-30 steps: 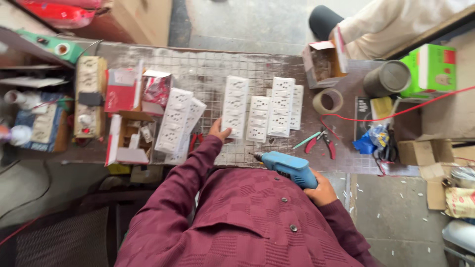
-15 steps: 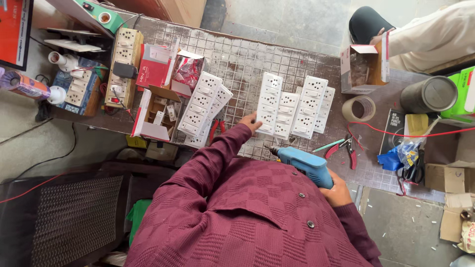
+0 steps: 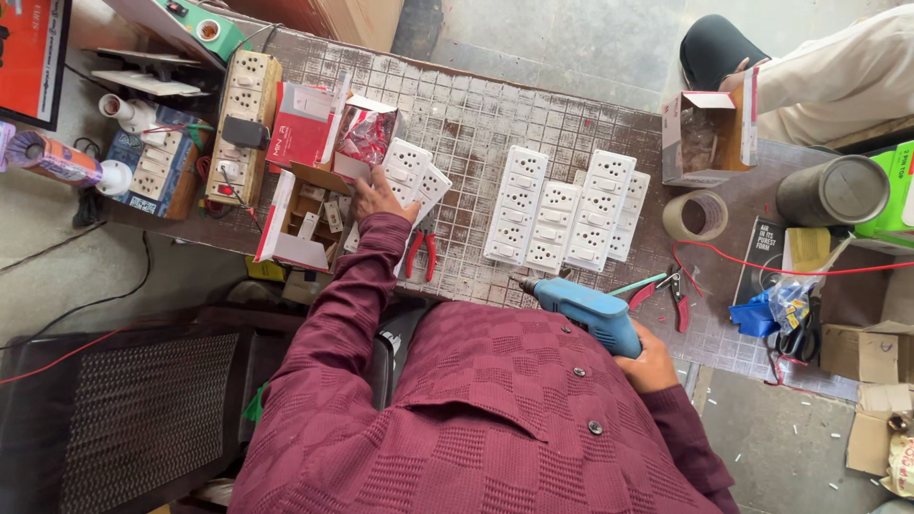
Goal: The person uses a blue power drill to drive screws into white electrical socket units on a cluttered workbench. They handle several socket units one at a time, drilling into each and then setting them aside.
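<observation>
My right hand (image 3: 649, 364) grips a blue electric drill (image 3: 583, 307) near the table's front edge, its tip pointing left. My left hand (image 3: 379, 198) reaches to the left and rests on a small stack of white socket plates (image 3: 411, 169) beside an open red-and-white carton (image 3: 295, 217); whether it holds one I cannot tell. Several more white socket plates (image 3: 562, 209) lie in a row at the middle of the gridded table (image 3: 476, 105). Red-handled pliers (image 3: 419, 255) lie just right of my left forearm.
Red boxes (image 3: 307, 133), a cream power strip (image 3: 242, 126) and other electrical parts crowd the left. Cutters with red and green handles (image 3: 663, 286), a tape roll (image 3: 695, 215), an open cardboard box (image 3: 708, 135) and a dark cylinder (image 3: 832, 190) sit right. Another person's leg (image 3: 809, 67) shows top right.
My left hand has moved from the middle socket plates leftward to the stack by the red-and-white carton. The view shifted right. The drill stays in my right hand.
</observation>
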